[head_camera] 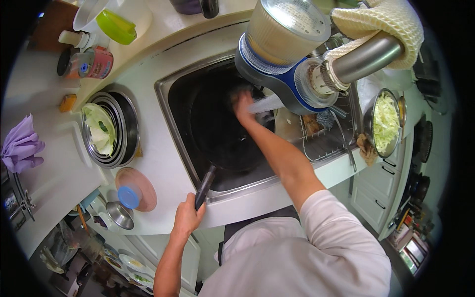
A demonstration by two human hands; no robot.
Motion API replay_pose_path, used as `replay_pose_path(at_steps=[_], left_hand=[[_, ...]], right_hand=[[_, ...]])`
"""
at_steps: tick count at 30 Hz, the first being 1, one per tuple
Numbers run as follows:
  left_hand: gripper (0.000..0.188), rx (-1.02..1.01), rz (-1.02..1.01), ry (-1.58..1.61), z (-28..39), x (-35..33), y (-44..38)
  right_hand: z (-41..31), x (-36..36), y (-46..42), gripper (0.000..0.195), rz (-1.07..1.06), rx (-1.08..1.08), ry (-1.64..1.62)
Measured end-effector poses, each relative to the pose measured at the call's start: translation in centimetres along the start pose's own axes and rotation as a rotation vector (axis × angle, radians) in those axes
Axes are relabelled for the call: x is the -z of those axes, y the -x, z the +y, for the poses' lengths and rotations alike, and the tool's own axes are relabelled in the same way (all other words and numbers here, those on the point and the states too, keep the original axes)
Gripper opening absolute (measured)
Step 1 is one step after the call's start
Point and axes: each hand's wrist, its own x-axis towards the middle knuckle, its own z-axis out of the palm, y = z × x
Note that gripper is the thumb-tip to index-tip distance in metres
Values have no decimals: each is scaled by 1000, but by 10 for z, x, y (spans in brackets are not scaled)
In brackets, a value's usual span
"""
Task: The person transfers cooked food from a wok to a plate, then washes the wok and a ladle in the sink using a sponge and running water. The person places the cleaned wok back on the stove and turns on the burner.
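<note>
A large dark pan (222,130) lies in the steel-rimmed sink (182,156), its black handle (205,185) pointing toward me over the front rim. My left hand (188,216) is closed around that handle. Inside the pan's far right part is my right hand (243,105), blurred, beside a stream of water (266,104) running from the faucet with a blue and grey filter (282,81). Its fingertips are too blurred to tell whether they hold something.
Nested steel bowls (128,130) with cabbage leaves (99,128) stand left of the sink, near a pink plate (148,189) with a blue-lidded container (128,197). On the right are a wire rack (326,148) and a bowl of shredded cabbage (386,122). The filter overhangs the sink.
</note>
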Motion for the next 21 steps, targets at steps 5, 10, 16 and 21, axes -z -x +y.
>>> replay_pose_path(at_steps=[5,10,16,21], left_hand=[[28,41,-11,21,-2,-3,4],[28,27,-12,28,-3,-2,3],[28,25,-22,-16,0,0,1],[28,51,-28,62,-5,-2,3]], right_hand=[[-143,-20,46,19,-406,454,-86],[-131,-20,45,17,-464,370,-156],[-127,-38,9,10,-45,-31,45],[-160,10,69,6,-903,410,-325]])
